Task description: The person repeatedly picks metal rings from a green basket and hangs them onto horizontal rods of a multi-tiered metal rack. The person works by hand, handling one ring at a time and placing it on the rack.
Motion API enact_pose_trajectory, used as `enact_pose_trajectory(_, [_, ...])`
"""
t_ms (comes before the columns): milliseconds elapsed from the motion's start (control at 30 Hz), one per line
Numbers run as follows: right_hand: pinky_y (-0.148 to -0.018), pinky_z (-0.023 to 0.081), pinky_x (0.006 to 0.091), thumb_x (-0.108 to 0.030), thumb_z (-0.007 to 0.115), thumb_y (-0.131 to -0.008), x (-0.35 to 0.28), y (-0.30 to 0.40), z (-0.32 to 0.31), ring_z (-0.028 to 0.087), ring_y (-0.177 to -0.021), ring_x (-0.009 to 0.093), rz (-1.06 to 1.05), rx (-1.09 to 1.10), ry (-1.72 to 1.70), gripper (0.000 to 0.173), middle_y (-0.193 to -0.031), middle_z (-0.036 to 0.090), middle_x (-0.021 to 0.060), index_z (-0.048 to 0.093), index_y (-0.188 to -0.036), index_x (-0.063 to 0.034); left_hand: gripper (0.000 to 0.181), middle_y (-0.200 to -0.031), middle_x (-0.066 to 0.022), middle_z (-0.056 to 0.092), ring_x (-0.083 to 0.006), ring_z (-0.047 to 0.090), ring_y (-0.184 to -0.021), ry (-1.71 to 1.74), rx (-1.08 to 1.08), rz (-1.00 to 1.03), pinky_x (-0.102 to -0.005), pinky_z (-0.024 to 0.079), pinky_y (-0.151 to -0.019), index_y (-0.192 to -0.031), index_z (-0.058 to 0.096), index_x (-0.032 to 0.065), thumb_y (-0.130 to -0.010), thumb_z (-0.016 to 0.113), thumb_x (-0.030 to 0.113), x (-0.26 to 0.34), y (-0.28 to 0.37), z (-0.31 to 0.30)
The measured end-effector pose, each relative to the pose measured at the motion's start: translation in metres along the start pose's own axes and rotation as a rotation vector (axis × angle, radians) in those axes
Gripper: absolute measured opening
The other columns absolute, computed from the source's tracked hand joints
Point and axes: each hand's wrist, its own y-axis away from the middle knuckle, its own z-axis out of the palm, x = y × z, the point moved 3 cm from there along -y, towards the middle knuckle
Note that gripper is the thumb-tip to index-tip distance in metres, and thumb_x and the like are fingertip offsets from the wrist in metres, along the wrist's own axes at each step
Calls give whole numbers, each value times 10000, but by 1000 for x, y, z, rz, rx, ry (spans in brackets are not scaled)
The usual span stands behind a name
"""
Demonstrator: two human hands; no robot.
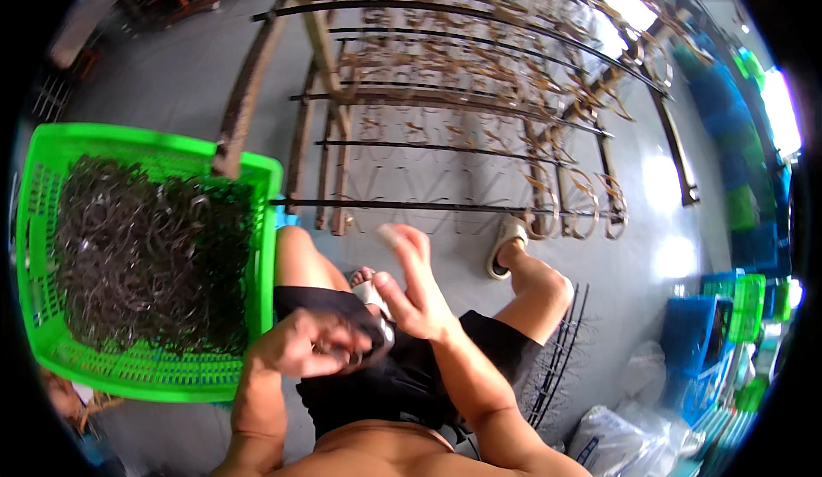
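My left hand (302,343) is curled around several dark glossy rings (379,339), blurred by motion, above my lap. My right hand (411,284) is raised just right of it, fingers apart and pointing away from me, with nothing seen in it. Left of my hands stands a green plastic basket (151,390) holding a heap of dark, shiny curved strips or rings (148,252). In front of me a black rod (411,205) lies level across a wooden rack, with thin wire prongs along it and a few pale brown rings (581,204) hanging at its right part.
The wooden rack (247,91) carries further rods with many brown rings. Bare rods with wire prongs (562,355) lie on the floor at my right, near white plastic bags (616,445) and blue crates (690,336). My feet, in light sandals (507,246), are near the rack's base.
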Motion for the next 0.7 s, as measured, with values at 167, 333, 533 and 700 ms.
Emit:
enact_pose_trajectory(167, [-815,415,393,-201,518,-898,-5,14,-17,557,-890,338,-40,-684,-59,258,-962,592,161,536,-1088,-27,325,-958,-107,643,-140,613,-821,104,-115,56,-257,493,-707,-1039,600,-34,-719,649,-29,3,-15,-5])
enact_pose_trajectory(333, [-573,458,290,-175,492,-933,43,34,-80,556,-586,148,211,-68,-266,205,-652,555,57,553,-1064,-30,255,-1025,-239,605,-283,639,-896,544,494,285,-316,549,-640,-1001,526,-17,-869,591,191,-23,-6,-33])
enact_pose_trajectory(533, [-359,356,206,-177,467,-951,60,-9,-106,448,-410,52,341,1021,-48,200,-553,486,-15,556,-1050,-29,361,-623,-98,560,-230,586,-551,567,719,150,-357,518,-534,-1037,481,36,-962,381,375,-29,-27,-18])
enact_pose_trajectory(700, [-340,320,201,-179,466,-946,76,-15,-103,394,-383,45,392,1106,-300,201,-546,467,-20,565,-1005,-15,262,-718,-135,598,-258,612,-637,664,659,104,-371,521,-590,-1057,490,47,-932,453,274,-24,-35,-12])
